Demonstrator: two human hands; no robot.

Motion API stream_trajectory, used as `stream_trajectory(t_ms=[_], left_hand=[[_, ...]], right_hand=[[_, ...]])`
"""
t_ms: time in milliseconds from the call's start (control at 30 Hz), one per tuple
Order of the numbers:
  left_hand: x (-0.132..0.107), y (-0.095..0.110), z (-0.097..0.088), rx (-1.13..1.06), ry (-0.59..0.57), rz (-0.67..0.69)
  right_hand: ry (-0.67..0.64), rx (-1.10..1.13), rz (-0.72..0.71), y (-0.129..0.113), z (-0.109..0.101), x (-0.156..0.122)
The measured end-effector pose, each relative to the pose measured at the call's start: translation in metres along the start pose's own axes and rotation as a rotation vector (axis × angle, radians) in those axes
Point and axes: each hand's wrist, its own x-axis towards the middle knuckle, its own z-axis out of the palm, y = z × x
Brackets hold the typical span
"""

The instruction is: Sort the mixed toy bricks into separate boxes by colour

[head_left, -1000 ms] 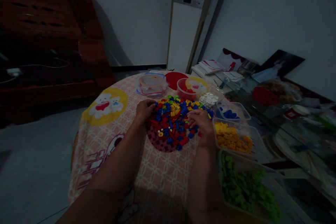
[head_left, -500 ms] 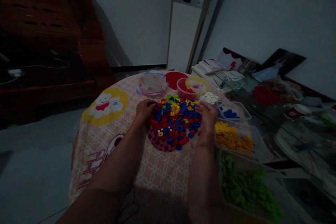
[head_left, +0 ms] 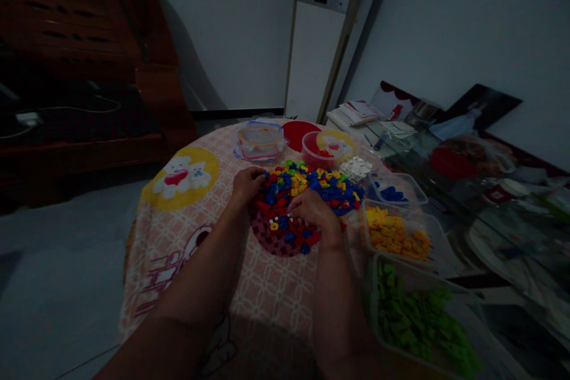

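A mixed pile of small plastic building bricks (head_left: 329, 187) in red, blue, yellow and some green lies spread on the table. At its left edge is my left hand (head_left: 248, 185), fingers curled together; what they hold, if anything, is hidden. My right hand (head_left: 312, 209) reaches over the middle of the pile, its fingertips pinched down among red and blue bricks beside a few white bricks (head_left: 274, 219). Whatever sits between those fingertips is too small to make out. A yellow round piece (head_left: 274, 227) lies just left of them.
To the right stand clear tubs of blue bricks (head_left: 394, 193), yellow bricks (head_left: 392, 231) and green bricks (head_left: 414, 309). White bricks (head_left: 356, 167) are heaped behind the pile. A round tub (head_left: 307, 157) with red pieces and stacked clear containers (head_left: 259, 142) stand at the back.
My right hand has moved left and toward me, from the pile's right edge to over its middle, with its fingers now pinched. The left hand stays at the left edge.
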Motion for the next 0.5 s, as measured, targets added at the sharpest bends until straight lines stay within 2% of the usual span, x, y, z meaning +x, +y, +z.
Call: stream_trajectory(t_ms=[300, 500], left_hand=[[0.001, 0.000, 0.001, 0.002, 0.015, -0.001], [0.001, -0.001, 0.001, -0.015, 0.015, 0.000]], right_hand=[[0.103, -0.492, -0.004, -0.021, 0.016, 0.005], [0.139, -0.520, -0.044, -0.022, 0.022, 0.007]])
